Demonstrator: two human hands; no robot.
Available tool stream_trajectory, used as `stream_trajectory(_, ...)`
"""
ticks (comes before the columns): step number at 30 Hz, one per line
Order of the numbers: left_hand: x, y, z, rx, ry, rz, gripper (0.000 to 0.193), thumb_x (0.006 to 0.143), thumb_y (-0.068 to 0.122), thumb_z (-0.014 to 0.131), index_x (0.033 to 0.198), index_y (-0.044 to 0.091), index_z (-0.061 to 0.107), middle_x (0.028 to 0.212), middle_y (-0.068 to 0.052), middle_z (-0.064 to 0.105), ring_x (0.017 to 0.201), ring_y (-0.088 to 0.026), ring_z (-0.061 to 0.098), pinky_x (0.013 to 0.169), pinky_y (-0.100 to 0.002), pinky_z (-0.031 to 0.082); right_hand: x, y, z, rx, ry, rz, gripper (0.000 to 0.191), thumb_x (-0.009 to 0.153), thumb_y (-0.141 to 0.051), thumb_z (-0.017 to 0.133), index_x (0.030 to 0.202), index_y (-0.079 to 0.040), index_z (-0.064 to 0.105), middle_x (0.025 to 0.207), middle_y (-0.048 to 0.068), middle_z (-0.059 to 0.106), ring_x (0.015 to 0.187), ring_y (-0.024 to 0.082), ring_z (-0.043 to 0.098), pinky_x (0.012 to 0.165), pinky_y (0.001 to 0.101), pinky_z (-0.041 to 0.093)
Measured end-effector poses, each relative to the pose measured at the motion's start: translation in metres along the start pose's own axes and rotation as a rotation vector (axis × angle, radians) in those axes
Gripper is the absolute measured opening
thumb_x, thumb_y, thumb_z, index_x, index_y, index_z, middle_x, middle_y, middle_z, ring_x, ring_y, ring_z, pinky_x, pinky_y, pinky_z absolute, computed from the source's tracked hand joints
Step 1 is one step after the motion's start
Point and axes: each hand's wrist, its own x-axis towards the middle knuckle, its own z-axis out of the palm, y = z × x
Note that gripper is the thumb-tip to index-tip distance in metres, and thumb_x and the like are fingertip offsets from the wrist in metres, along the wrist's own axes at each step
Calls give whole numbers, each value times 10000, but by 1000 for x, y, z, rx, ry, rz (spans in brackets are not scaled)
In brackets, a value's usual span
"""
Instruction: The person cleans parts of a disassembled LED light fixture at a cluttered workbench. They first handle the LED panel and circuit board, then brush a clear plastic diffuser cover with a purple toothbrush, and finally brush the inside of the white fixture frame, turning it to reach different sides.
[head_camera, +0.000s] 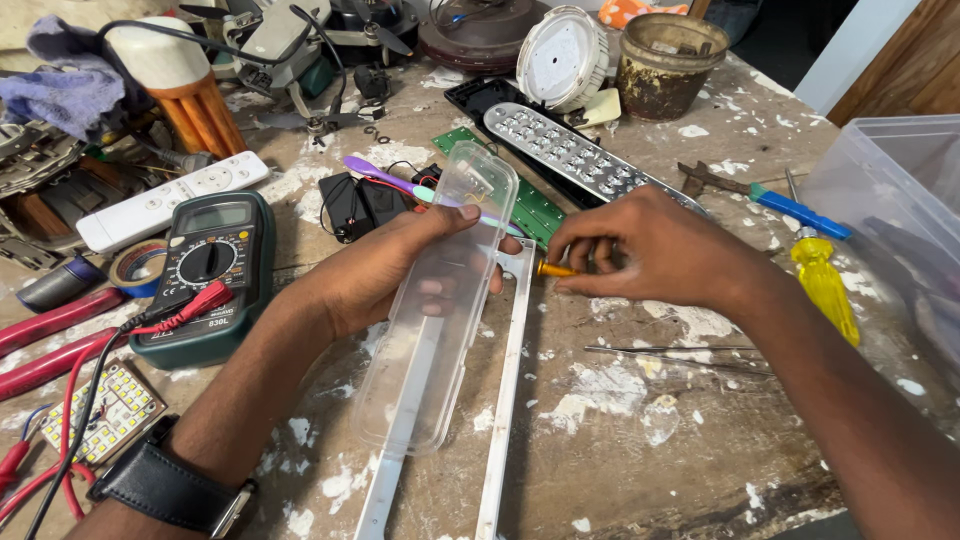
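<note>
My left hand (385, 262) grips a clear plastic cover (440, 300); my right hand (650, 250) pinches a small yellow-handled tool (553, 269) above the paint-spattered bench (620, 420), green multimeter (212, 275) nearby.

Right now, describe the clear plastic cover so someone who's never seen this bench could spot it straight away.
On the paint-spattered workbench, look just right of the green multimeter. The left hand grips the clear plastic cover there, a long, rounded, see-through shell lying over a white frame. Unlike the LED strip behind, it is transparent and empty.
</note>
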Motion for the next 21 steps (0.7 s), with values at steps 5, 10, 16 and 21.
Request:
stream_trajectory(5, 0, -2, -3, -39, 33, 17, 480, 1011, 359, 434, 1233, 11, 677, 892, -109, 777, 566, -68, 535, 457, -226, 412, 2, -4, 4, -13, -45, -13, 376, 728, -312, 836, 1073, -167, 796, 909, 27, 802, 657, 130, 725, 641, 313, 571)
stream_trajectory(10, 2, -4, -4, -107, 111, 54, 466, 1003, 337, 434, 1191, -27, 658, 886, -117, 767, 551, -87, 507, 440, -246, 396, 1, -5, 4, -15, 16, -118, 361, 733, -282, 833, 1062, -138, 807, 921, 42, 806, 701, 163, 747, 663, 334, 611)
stream_trajectory(16, -6, 4, -17, -4, 194, 92, 628, 961, 551, 397, 1192, 63, 718, 829, -32, 711, 516, -59, 419, 425, -228, 359, 3, -2, 10, 7, 40, -137, 305, 759, -318, 813, 991, -120, 804, 955, 39, 805, 747, 170, 760, 680, 340, 622)
stream_trajectory(21, -5, 5, -15, -61, 204, -38, 677, 913, 626, 432, 1227, 94, 710, 864, -24, 701, 517, -40, 438, 425, -211, 349, 1, 7, 12, -6, 148, -147, 276, 816, -336, 804, 949, -94, 801, 897, 57, 804, 690, 172, 754, 637, 339, 620)
